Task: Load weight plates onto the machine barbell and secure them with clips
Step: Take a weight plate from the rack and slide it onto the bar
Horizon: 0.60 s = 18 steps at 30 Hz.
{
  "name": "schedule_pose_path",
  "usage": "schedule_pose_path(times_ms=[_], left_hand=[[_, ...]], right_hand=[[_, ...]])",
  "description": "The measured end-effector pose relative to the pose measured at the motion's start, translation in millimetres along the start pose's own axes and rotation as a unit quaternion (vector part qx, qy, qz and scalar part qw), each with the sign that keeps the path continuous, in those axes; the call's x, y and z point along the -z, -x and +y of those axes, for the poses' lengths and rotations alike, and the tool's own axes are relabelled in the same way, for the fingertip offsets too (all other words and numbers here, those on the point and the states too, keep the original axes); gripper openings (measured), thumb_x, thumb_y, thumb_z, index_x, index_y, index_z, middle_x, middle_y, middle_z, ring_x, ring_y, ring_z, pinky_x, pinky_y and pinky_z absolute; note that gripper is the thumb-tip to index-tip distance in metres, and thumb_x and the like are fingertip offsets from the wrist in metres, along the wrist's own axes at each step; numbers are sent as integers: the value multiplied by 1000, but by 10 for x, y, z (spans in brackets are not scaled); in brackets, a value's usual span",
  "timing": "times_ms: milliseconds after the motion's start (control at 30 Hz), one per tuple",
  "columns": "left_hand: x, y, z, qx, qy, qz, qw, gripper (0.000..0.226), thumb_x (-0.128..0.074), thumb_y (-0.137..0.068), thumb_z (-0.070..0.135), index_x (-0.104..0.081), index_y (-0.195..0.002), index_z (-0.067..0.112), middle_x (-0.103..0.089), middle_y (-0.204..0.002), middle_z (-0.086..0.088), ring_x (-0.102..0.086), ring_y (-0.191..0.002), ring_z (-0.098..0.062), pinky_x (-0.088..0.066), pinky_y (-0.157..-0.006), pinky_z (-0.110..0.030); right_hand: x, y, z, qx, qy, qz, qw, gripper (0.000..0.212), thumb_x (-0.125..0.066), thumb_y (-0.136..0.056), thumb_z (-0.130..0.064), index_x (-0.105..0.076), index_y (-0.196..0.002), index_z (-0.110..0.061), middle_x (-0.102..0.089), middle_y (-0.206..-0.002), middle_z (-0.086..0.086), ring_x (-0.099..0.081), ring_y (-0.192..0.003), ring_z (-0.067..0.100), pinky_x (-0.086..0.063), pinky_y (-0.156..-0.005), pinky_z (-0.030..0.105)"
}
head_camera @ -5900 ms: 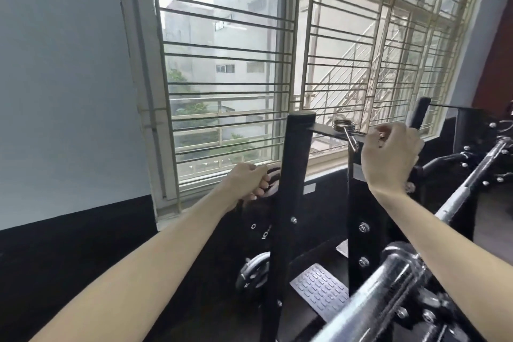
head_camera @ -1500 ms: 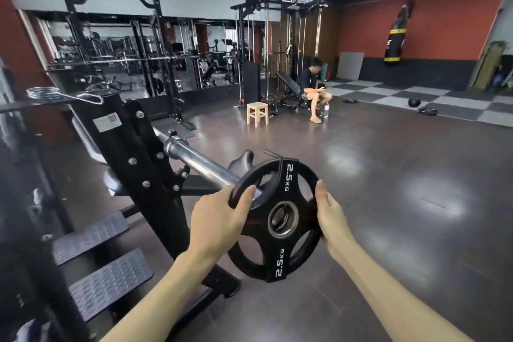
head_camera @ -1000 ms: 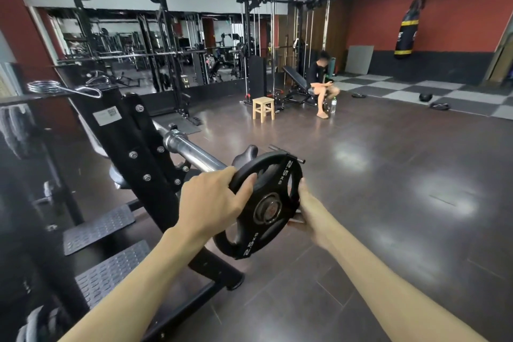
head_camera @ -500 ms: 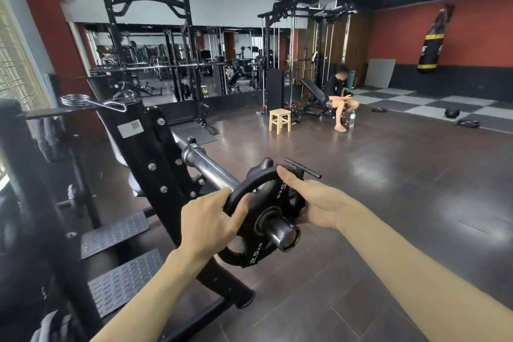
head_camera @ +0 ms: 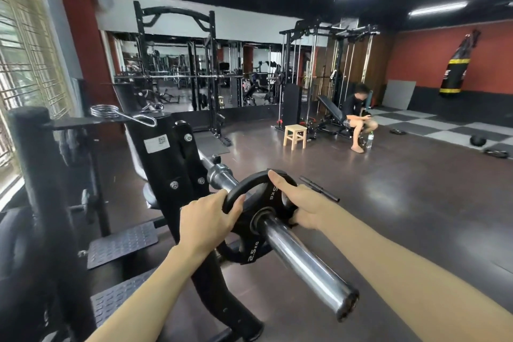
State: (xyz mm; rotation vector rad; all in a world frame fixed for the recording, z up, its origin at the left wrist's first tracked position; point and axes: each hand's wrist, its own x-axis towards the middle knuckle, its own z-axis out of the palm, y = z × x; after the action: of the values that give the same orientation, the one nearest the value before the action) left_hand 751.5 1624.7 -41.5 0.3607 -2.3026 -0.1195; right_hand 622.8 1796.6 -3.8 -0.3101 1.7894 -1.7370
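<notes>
Left hand (head_camera: 206,221): fingers curled over left rim of weight plate (head_camera: 255,219) | right hand (head_camera: 301,204): fingers wrapped on right rim, thumb along top | plate: threaded on chrome barbell sleeve (head_camera: 302,258), frame centre | spring clip (head_camera: 122,115): laid on machine shelf, upper left.

A black 2.5 kg weight plate (head_camera: 251,219) was threaded upright on the chrome barbell sleeve (head_camera: 302,258); a spring clip (head_camera: 116,114) was left on the rack ledge.
</notes>
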Motion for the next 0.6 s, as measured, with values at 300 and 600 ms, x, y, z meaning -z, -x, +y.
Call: schedule_pose_path(times_ms=[300,600], left_hand=[[-362,-736,-874,71,-37,-64,995,50,-31,-98,67,-41,-76,23,-53,-65,6,-57,-59,-23,-41,-54,-33],[-524,-1014,-1024,100,-28,-97,990,54,-25,-97,69,-46,-85,21,-60,-78,4,-61,-66,-25,-43,-57,-34]], right_hand=[[-629,-1313,-286,21,39,51,998,139,-87,-29,-82,-43,-142,-14,-61,-135,11,-57,-124,32,-42,-109,57],[-629,-2034,-176,-18,25,95,995,138,-85,-27,-84,-49,-139,-12,-63,-134,13,-58,-126,37,-42,-110,61]])
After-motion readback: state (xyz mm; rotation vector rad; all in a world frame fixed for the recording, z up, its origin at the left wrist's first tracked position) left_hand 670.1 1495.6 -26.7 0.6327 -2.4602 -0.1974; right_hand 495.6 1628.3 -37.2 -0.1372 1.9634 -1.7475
